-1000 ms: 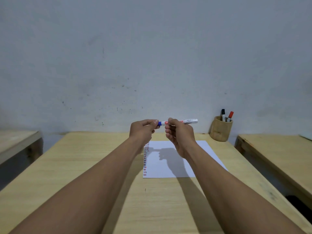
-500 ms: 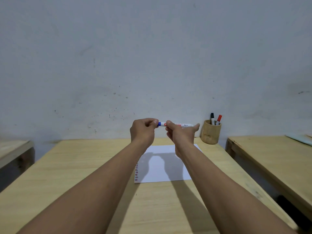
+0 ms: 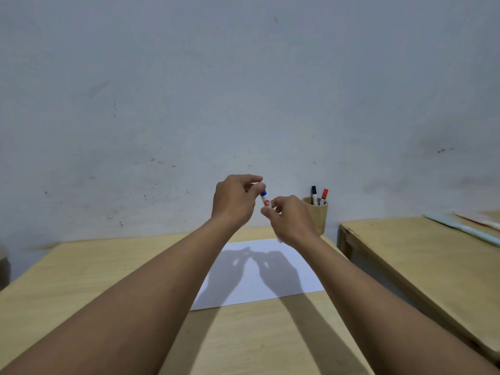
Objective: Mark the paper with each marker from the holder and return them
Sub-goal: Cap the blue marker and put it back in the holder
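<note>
I hold a blue-capped white marker [image 3: 264, 198] up in the air above the white paper [image 3: 259, 274]. My left hand [image 3: 235, 203] pinches its blue cap end at the top. My right hand [image 3: 290, 221] grips the barrel lower down, and most of the barrel is hidden in that fist. The marker stands nearly upright. A round wooden holder [image 3: 318, 216] stands at the table's far right corner, with a black marker [image 3: 313, 194] and a red marker [image 3: 324, 196] sticking out of it.
The paper lies on a light wooden table [image 3: 81, 280] against a grey wall. A second wooden table [image 3: 422, 261] stands to the right across a narrow gap, with a pale flat object [image 3: 465, 230] on its far part.
The marker has swung from lying level between my hands to nearly upright. My right hand dropped lower and closed around the barrel. The view shifted, and the paper's marked left edge is hidden by my left arm.
</note>
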Demonstrator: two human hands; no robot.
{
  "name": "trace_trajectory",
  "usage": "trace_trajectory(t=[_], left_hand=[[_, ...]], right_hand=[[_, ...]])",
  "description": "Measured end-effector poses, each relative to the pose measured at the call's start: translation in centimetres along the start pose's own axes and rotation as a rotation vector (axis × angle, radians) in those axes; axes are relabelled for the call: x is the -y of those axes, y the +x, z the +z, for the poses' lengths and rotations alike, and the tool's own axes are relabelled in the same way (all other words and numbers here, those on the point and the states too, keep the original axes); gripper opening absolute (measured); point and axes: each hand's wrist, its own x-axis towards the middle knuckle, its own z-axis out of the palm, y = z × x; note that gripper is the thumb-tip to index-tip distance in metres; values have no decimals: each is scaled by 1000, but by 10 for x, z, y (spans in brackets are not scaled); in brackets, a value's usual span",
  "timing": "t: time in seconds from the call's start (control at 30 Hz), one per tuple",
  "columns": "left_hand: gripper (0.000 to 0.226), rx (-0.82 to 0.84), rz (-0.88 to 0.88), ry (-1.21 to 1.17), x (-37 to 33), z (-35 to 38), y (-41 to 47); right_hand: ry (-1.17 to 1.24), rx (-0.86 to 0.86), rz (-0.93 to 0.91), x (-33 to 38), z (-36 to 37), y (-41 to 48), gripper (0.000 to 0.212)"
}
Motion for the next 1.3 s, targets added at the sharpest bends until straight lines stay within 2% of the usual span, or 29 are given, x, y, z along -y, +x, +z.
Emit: trace_trajectory(t=[0.1,0.17,0.37,0.47,0.63,0.8,1.03,1.1,1.2,1.3], left_hand=[[33,11,-14,-8,-1,21,7],[34,31,-26,2,-1,44,13],[41,146,-64,60,13,110,30],[56,217,-94,76,25,149,40],[88,322,-169,67,41,205,56],[77,338,-175,81,56,241,65],[62,311,-153,136,67,253,67],[63,319,-154,114,68,252,67],[63,302,-150,88,71,252,66],[66,291,-150,69,73,253,66]], right_hand=[[-15,7,15,-13,-18,9,27],[-21,-36,45,-25,-35,20,18],[-27,-160,77,-64,-72,68,16],[-20,-210,77,-84,-83,97,15],[-2,-265,76,-115,-84,135,25],[0,-222,135,-146,-67,155,17],[16,-48,239,-166,-48,154,22],[41,-97,236,-169,-48,152,18],[64,-232,259,-174,-49,152,29],[25,-200,367,-177,-45,155,39]])
